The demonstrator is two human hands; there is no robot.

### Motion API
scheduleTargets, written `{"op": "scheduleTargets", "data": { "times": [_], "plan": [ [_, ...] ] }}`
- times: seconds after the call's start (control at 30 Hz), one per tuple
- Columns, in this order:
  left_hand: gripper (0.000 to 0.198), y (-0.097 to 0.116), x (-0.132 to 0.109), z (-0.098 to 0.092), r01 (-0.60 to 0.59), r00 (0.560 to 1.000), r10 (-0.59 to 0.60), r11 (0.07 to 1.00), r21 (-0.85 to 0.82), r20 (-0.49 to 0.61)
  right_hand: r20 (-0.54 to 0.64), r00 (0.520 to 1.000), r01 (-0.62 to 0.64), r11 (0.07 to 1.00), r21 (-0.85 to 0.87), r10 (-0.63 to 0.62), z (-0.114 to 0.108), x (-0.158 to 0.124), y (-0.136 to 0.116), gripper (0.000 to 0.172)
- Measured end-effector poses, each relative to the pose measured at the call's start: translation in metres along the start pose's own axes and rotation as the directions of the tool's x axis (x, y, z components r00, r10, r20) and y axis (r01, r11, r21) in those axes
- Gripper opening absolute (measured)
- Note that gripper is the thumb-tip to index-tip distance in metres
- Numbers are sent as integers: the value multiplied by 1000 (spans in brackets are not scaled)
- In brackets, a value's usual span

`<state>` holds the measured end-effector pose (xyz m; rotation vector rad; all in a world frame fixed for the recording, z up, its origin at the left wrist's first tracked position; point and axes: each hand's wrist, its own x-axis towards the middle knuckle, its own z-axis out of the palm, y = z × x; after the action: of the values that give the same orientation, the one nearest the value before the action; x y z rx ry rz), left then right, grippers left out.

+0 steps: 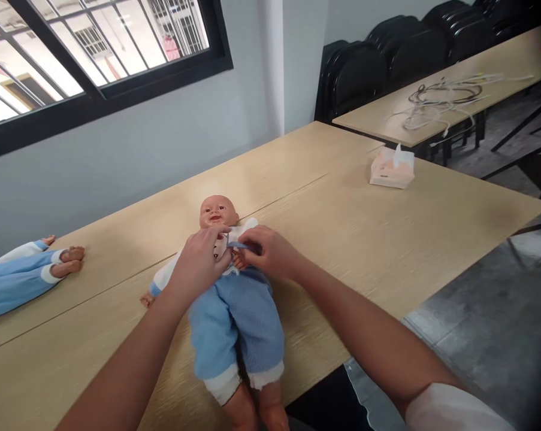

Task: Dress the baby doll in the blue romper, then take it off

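Wood surface: pale laminate table (387, 239) is carrying everything near the hands, a seam running across its top.
Doll: baby doll (234, 299) is lying on its back near the table's near edge, head pointing toward the far edge, feet hanging over the near one.
Clothing: blue fleece trousers (238, 323) are covering its legs; a white top with blue trim (236, 244) is bunching at the chest.
Left hand: left hand (198, 266) is resting on the doll's chest, fingers curled and pinching the top's trim.
Right hand: right hand (270, 251) is meeting it from the other side, fingertips pressed together on the same trim.
Left edge: second doll (23, 275) in blue is lying there, well apart.
Far right corner: tissue box (392, 169) is sitting there.
Next table: tangled cables (445, 99) are lying in front of black chairs (387, 54).
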<state>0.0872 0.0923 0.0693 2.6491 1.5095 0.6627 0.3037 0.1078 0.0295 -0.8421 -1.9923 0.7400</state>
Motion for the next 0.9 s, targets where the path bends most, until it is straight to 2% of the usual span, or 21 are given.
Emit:
{"op": "scheduleTargets", "data": {
  "times": [0.1,0.2,0.3,0.37,0.43,0.5,0.6,0.7,0.77,0.83,0.9],
  "plan": [
    [16,-2,4,2,12,1000,-11,999,-35,20,-37,998,46,979,-198,-54,4,-2,-2,7],
    [14,-2,4,6,1,993,4,999,43,-118,-95,995,-26,938,-344,-7,6,-4,-3,8],
    [16,-2,1,9,-2,981,22,995,100,-191,-106,992,-101,931,-350,68,7,-5,-5,11],
    [17,-4,0,10,-23,987,43,991,130,-154,-64,990,-139,965,-224,127,6,-5,-5,12],
    [14,-8,-1,10,-103,989,120,979,178,-87,14,979,-205,979,-2,205,5,-4,-4,12],
    [10,-13,-2,10,-181,977,203,952,248,-64,90,958,-286,935,209,273,4,-2,-2,10],
    [14,-14,-6,12,-185,966,231,930,317,-113,125,931,-364,847,387,343,5,0,3,21],
    [18,-4,-12,11,-112,987,132,974,196,-92,125,906,-413,781,468,404,7,1,8,31],
    [25,7,-18,8,-22,1000,22,999,23,-3,142,891,-438,732,523,432,8,2,9,32],
    [28,21,-22,5,101,990,-89,989,-104,109,173,878,-458,676,577,447,8,2,9,32],
    [27,32,-24,5,230,964,-206,963,-138,170,206,863,-480,625,615,460,6,2,7,31]
  ]
}}
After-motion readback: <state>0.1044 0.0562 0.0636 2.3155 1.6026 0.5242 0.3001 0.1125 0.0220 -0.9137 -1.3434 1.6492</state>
